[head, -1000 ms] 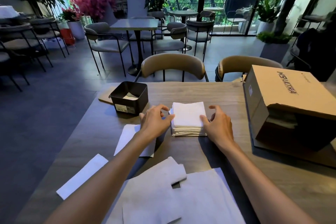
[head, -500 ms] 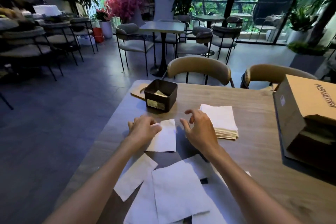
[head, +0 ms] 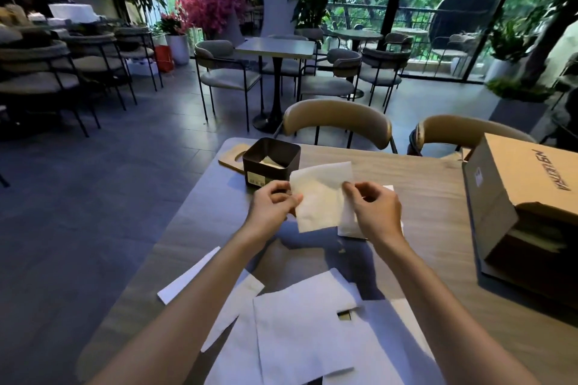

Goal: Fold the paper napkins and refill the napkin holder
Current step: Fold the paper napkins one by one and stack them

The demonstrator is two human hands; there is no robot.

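Note:
A white paper napkin point(head: 319, 194) is held up above the table between both hands. My left hand point(head: 272, 206) pinches its left edge and my right hand point(head: 372, 212) pinches its right edge. Just behind it stands the black square napkin holder point(head: 270, 162), with a bit of white paper inside. The stack of folded napkins point(head: 347, 226) lies on the table under my right hand, mostly hidden. Several loose unfolded napkins point(head: 300, 331) lie spread near the front edge.
An open cardboard box point(head: 528, 194) lies on its side at the table's right. A wooden board point(head: 231, 158) sits behind the holder. Two tan chairs point(head: 337, 119) stand at the far side. The table's left edge point(head: 175, 225) drops to tiled floor.
Both hands left the napkin stack, moved left to a flat napkin on the table, and have lifted it up between them. The view has swung left.

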